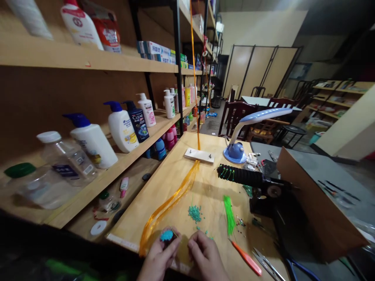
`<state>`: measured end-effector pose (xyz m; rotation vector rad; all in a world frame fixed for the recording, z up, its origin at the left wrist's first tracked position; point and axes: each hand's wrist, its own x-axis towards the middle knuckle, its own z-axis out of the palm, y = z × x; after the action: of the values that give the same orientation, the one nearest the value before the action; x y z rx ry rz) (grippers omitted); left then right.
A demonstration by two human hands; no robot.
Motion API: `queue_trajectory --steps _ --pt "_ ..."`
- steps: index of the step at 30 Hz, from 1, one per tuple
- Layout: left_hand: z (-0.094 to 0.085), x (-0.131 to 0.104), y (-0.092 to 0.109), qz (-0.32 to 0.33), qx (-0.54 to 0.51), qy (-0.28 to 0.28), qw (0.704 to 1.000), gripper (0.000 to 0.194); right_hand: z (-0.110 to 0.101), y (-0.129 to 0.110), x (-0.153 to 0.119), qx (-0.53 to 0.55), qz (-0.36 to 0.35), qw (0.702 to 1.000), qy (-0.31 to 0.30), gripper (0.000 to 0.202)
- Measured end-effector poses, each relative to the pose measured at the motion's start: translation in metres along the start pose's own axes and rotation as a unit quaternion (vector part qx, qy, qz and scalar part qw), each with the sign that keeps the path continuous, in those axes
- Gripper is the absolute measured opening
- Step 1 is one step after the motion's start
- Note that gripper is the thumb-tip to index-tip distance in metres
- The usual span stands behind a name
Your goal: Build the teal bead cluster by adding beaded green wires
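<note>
Near the front edge of the wooden table, my left hand (pixel 160 255) grips a small oval piece with a turquoise face (pixel 166 235) between thumb and fingers. Just to its right, my right hand (pixel 205 253) is closed in a pinch; whatever lies between its fingertips is too small to make out. The two hands are close together but apart. Beyond them lies a loose pile of turquoise beads (pixel 195 213). Orange threads (pixel 170 199) run from under a white screwed-down plate (pixel 199 155) and hang over the front edge left of my left hand.
Right of my hands lie bright green strands (pixel 229 216), an orange-handled tool (pixel 246 257), tweezers (pixel 268 265) and blue-handled pliers (pixel 297 269). A black-wrapped roller device (pixel 243 175) and a blue lamp (pixel 234 151) stand behind. Shelves with bottles (pixel 123 127) line the left; a cardboard panel (pixel 316 207) stands right.
</note>
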<state>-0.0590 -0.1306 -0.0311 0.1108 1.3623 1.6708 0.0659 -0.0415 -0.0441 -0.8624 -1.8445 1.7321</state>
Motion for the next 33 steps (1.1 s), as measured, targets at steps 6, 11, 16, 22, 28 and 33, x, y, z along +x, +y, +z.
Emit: queue_trajectory --steps 6,11,16,22,28,33 --pt "0.029 0.011 -0.006 -0.021 -0.025 -0.039 0.999 0.050 -0.007 0.003 0.002 0.176 0.049 0.983 0.007 0.055" --pt "0.038 0.012 -0.004 -0.066 -0.021 -0.080 0.994 0.051 -0.007 0.010 0.003 0.266 0.096 0.959 -0.032 0.056" --pt "0.041 0.015 -0.004 -0.072 -0.010 -0.081 0.994 0.052 -0.007 0.015 0.006 0.275 0.056 0.959 -0.024 0.048" --pt "0.040 0.018 -0.007 -0.074 -0.008 -0.077 0.994 0.055 -0.005 0.022 0.008 0.258 0.037 0.966 -0.010 0.042" --pt "0.039 0.018 -0.009 -0.066 -0.007 -0.075 0.995 0.050 0.000 0.023 0.010 0.252 0.037 0.967 0.005 0.042" --pt "0.042 0.020 -0.010 -0.070 -0.017 -0.066 0.995 0.050 0.001 0.021 0.010 0.273 0.060 0.960 0.005 0.039"
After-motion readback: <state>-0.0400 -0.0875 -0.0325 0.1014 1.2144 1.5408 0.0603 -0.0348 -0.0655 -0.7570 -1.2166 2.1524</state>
